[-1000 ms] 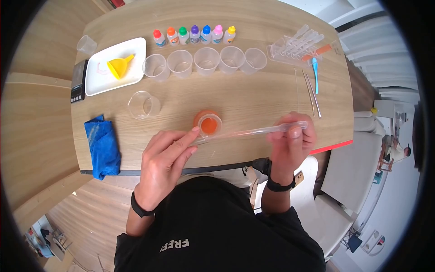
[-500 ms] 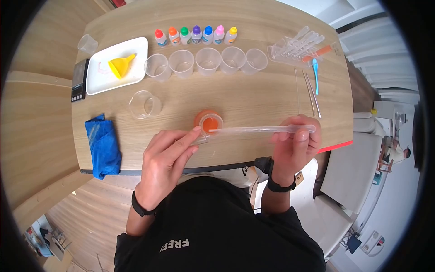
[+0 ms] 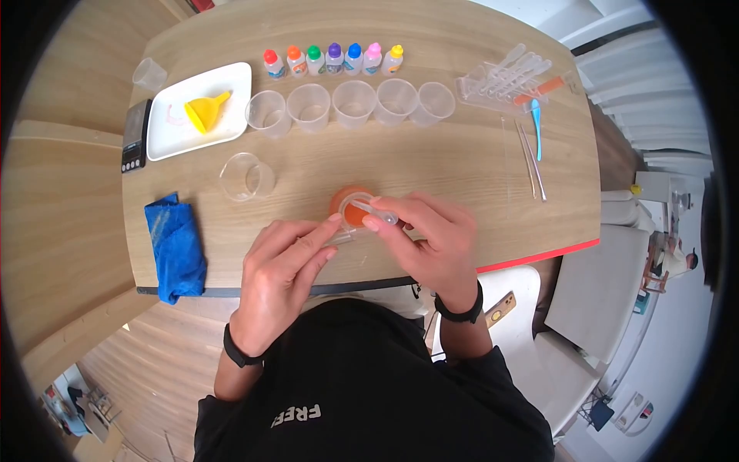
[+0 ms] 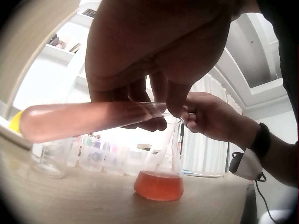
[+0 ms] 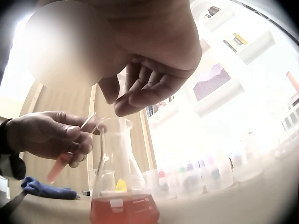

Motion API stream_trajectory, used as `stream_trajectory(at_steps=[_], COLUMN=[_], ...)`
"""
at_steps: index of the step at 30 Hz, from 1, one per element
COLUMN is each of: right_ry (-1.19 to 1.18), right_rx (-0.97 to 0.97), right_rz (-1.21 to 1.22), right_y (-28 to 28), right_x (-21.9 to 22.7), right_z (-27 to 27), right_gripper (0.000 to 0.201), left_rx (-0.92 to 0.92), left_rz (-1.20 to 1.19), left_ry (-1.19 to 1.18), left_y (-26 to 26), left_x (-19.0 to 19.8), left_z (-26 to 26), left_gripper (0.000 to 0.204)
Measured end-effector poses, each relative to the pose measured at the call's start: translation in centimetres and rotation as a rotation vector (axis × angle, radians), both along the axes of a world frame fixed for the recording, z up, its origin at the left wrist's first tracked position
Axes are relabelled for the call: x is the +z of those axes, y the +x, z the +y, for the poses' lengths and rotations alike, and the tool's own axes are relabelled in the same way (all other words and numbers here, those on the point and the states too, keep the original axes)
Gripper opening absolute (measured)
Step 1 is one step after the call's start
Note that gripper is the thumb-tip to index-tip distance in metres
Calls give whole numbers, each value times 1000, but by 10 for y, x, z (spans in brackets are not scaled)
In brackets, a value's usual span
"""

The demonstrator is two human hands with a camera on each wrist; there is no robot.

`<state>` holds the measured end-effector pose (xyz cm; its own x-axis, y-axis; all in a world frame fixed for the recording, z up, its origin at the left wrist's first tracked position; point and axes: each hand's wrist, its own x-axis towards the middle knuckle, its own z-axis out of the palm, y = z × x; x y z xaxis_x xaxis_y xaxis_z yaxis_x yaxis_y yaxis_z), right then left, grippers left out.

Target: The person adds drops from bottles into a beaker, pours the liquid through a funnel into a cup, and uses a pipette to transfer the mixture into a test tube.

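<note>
An Erlenmeyer flask point(image 3: 339, 199) with orange-red liquid stands on the table in front of the person. The left hand point(image 3: 279, 266) holds a test tube point(image 4: 84, 122) close to the flask's mouth. In the left wrist view the tube lies nearly level, with reddish liquid inside. The right hand point(image 3: 433, 235) pinches a clear plastic dropper point(image 3: 382, 215) between thumb and fingers right over the flask. The dropper's narrow stem points down into the flask's neck. Seen from the right wrist, both hands are at the rim, and the flask's liquid point(image 5: 124, 210) fills its lower part.
Behind stand several clear cups point(image 3: 354, 104) and a row of colored-cap bottles point(image 3: 333, 60). A tube rack point(image 3: 504, 92), a blue spoon point(image 3: 536, 131) and thin rods lie right. Left are a white tray point(image 3: 165, 142) with yellow funnel point(image 3: 204, 114), a scale point(image 3: 134, 135) and blue cloth point(image 3: 175, 246).
The right hand has moved left, bringing the dropper from level beside the flask to pointing down into its mouth. The left hand with the test tube has stayed nearly still.
</note>
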<state>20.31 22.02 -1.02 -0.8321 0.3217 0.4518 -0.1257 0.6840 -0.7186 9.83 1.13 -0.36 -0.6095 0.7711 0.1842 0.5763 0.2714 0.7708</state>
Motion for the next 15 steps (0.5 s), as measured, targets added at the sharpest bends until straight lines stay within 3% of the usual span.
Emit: stream_trajectory(at_steps=[15], right_ry=[-69], right_rx=[11], right_rz=[25], right_y=[-4], right_x=[-3], right_z=[-2], right_gripper=[19], left_rx=[-16], left_rz=[-4], left_ry=[-20], left_y=[-1], left_x=[0], left_z=[-1], left_gripper=[45])
